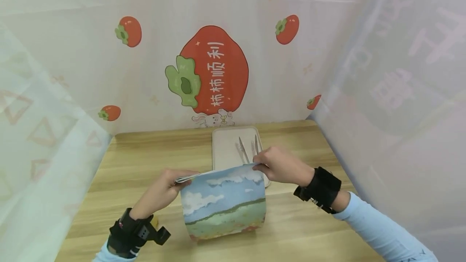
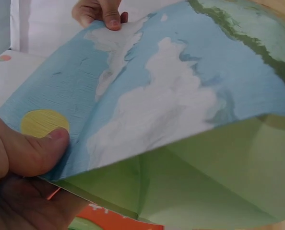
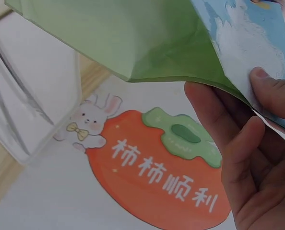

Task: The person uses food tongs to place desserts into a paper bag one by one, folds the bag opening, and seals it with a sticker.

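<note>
A printed sheet with blue sky, white clouds and green fields hangs curved above the wooden table. My left hand pinches its left upper corner, thumb on a yellow sun printed on the sheet. My right hand pinches the right upper corner, thumb on top and fingers beneath. In the right wrist view the sheet's green underside shows above my right hand. That right hand also appears in the left wrist view, at the sheet's far corner.
A pale tray behind the sheet holds metal tweezers. White curtains printed with red persimmons enclose the table at the back and both sides. Black wrist straps sit on both arms.
</note>
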The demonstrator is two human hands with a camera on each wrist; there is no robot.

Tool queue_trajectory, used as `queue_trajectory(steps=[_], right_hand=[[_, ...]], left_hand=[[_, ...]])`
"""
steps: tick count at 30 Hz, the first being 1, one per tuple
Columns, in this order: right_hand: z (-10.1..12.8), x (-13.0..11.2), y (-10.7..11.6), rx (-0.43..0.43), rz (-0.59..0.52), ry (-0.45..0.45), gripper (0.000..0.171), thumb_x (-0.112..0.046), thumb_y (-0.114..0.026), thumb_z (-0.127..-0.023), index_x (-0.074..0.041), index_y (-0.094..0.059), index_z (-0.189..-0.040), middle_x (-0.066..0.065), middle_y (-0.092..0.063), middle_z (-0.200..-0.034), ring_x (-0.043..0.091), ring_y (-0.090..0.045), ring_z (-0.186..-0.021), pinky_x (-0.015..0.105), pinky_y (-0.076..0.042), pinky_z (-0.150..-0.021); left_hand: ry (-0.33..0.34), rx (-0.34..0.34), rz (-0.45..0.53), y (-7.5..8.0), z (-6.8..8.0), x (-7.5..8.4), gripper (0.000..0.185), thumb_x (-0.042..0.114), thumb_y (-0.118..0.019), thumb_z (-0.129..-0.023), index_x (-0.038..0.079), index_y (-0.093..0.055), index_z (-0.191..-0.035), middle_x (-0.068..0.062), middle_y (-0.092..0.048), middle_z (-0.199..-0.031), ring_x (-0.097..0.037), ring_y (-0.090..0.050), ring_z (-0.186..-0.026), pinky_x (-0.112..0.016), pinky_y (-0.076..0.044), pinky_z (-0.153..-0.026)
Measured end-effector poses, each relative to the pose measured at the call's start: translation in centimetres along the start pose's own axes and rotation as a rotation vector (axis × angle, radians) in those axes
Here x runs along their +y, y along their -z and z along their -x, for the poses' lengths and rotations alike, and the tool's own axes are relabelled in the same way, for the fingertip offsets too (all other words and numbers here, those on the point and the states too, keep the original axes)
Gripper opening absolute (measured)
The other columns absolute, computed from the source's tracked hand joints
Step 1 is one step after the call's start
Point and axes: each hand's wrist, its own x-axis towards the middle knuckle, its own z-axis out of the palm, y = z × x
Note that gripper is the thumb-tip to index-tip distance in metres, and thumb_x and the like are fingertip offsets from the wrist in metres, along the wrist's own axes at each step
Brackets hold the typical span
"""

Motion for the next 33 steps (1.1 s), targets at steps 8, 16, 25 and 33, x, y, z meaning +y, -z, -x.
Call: queue_trajectory(steps=[8, 16, 25, 33], right_hand=[[2.5, -0.7, -1.8, -0.019, 0.029, -0.071, 0.026, -0.011, -0.070, -0.091, -0.017, -0.058, -0.069, -0.012, -0.040, -0.061, -0.003, -0.032, -0.055, 0.014, -0.031, -0.055], [4.6, -1.2, -3.9, 0.132, 0.138, -0.040, 0.016, -0.005, -0.077, -0.082, -0.013, -0.076, -0.096, -0.003, -0.071, -0.082, 0.005, -0.062, -0.066, 0.018, -0.048, -0.061], [6.3, -0.9, -7.3, 0.335, 0.357, 0.172, 0.037, -0.008, -0.037, -0.106, -0.015, -0.065, -0.129, 0.006, -0.072, -0.107, 0.019, -0.070, -0.092, 0.027, -0.055, -0.063], [7.2, -0.6, -9.1, 0.325, 0.381, 0.192, 0.044, -0.012, -0.027, -0.107, -0.016, -0.060, -0.135, 0.012, -0.067, -0.125, 0.022, -0.065, -0.109, 0.020, -0.043, -0.051]], left_hand=[[-0.031, -0.005, 0.044, -2.9, 0.4, -1.4, 0.057, -0.025, -0.053, -0.079, 0.012, -0.074, -0.118, -0.005, -0.075, -0.114, -0.019, -0.071, -0.107, -0.028, -0.058, -0.084], [-0.073, -0.004, 0.003, -3.8, 0.2, -2.4, 0.070, -0.029, -0.046, -0.073, 0.015, -0.073, -0.120, -0.004, -0.073, -0.118, -0.021, -0.070, -0.109, -0.034, -0.058, -0.086], [-0.312, 0.004, -0.201, -3.7, 0.4, -3.1, 0.075, -0.028, -0.054, -0.068, 0.017, -0.070, -0.126, -0.007, -0.071, -0.123, -0.022, -0.071, -0.108, -0.038, -0.058, -0.085], [-0.431, 0.004, -0.480, -4.2, 1.5, -2.9, 0.061, 0.008, -0.075, -0.078, 0.018, -0.060, -0.137, -0.010, -0.067, -0.130, -0.023, -0.068, -0.113, -0.042, -0.057, -0.089]])
